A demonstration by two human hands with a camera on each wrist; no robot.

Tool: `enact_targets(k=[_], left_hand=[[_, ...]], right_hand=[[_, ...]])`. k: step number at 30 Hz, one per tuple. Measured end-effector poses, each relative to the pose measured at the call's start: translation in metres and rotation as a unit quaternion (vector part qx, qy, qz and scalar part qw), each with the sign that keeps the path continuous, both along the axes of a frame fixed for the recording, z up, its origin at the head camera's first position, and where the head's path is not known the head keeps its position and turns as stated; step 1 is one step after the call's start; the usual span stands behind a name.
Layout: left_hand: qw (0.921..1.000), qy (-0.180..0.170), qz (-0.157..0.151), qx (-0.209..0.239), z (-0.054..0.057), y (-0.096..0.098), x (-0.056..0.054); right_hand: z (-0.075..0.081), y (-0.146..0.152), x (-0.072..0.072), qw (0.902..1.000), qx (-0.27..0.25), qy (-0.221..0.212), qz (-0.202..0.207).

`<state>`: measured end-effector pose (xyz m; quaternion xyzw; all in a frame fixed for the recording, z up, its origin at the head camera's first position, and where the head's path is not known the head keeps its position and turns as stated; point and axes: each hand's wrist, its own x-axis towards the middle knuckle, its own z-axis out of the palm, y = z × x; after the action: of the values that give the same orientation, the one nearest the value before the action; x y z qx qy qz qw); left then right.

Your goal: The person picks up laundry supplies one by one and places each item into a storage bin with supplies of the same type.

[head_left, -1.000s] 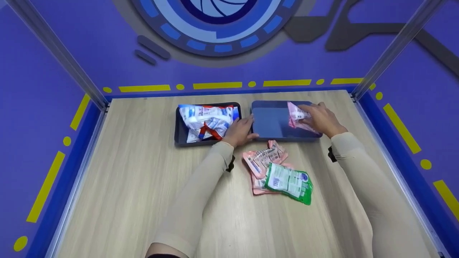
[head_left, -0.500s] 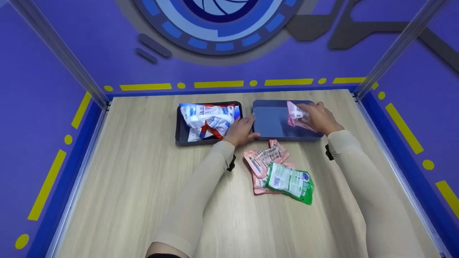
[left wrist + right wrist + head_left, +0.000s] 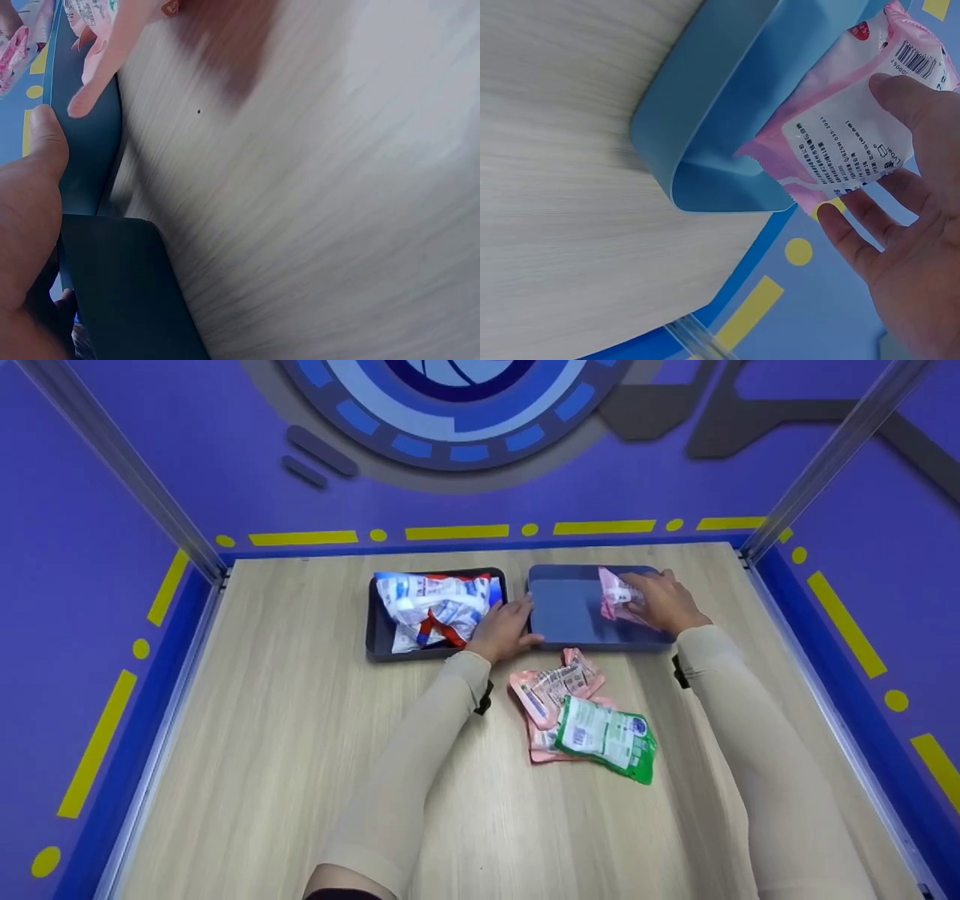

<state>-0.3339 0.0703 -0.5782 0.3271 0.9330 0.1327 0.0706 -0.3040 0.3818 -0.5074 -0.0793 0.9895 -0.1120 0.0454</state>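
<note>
My right hand (image 3: 665, 601) holds a pink-and-white plastic packet (image 3: 855, 124) between thumb and fingers, over the right end of the blue-grey tray (image 3: 566, 611). Printed text and a barcode show on the packet in the right wrist view. My left hand (image 3: 501, 631) rests at the gap between the two trays, fingers extended and thumb (image 3: 49, 142) against the blue-grey tray. The dark tray (image 3: 373, 634) on the left bears white, blue and red packets (image 3: 439, 604). Which rim the left fingertips touch is hard to tell.
In front of the trays lies a small pile: pink packets (image 3: 555, 690) with a green-and-white packet (image 3: 607, 735) partly on top. Blue walls (image 3: 450, 502) enclose the wooden table (image 3: 300, 720) at the back and on both sides.
My right hand and forearm have shifted slightly left with the pink-and-white packet still held. The left hand stays in place; the head view tilts a little.
</note>
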Motion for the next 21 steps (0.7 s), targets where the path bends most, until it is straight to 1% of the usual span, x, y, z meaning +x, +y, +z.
enact_targets(k=[3, 7, 11, 16, 21], left_hand=[[1.0000, 0.005, 0.000, 0.000, 0.0010, 0.0003, -0.0011], [1.0000, 0.001, 0.003, -0.002, 0.0020, -0.0005, -0.0008], [0.9999, -0.006, 0.010, -0.001, 0.0031, -0.0005, -0.0012], [0.9999, -0.009, 0.007, 0.000, 0.0023, 0.0006, -0.0010], [0.9999, -0.008, 0.010, -0.001, 0.0012, 0.0030, 0.0007]], right_hand=[[-0.0009, 0.0009, -0.0021, 0.9999, -0.001, 0.010, 0.004], [-0.0037, 0.0008, -0.0057, 0.9997, -0.002, 0.021, 0.011], [-0.0045, 0.0012, -0.0082, 0.9999, 0.000, 0.014, 0.001], [-0.0071, 0.0041, -0.0082, 0.9999, 0.009, 0.011, -0.005], [-0.0100, 0.0059, -0.0067, 0.9999, 0.002, 0.007, -0.010]])
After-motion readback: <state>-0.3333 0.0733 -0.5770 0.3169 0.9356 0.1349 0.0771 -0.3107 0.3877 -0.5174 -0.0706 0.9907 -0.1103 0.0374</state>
